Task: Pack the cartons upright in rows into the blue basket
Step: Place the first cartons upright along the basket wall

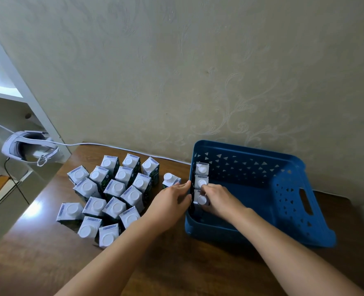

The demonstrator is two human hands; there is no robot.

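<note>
Blue basket (287,189): sits at the tabletop's (176,263) far right, close to the wall, its perforated sides showing
Cartons in basket: three stand upright in one row against the basket's left wall – far carton (202,168), middle carton (201,182), near carton (201,199), each touching the next
Right hand (219,198): inside the basket, fingers curled round the near carton and reaching the middle one
Left hand (172,199): outside the basket, fingers loosely spread and holding nothing, tips resting on the basket's left rim
Lone carton (170,180): upright on the tabletop just beyond the left hand, beside the basket
Carton cluster (112,195): many upright cartons packed together toward the tabletop's left side
Headset (30,148): white, on the shelf past the tabletop's far left corner, its cable (112,146) trailing along the far edge
</note>
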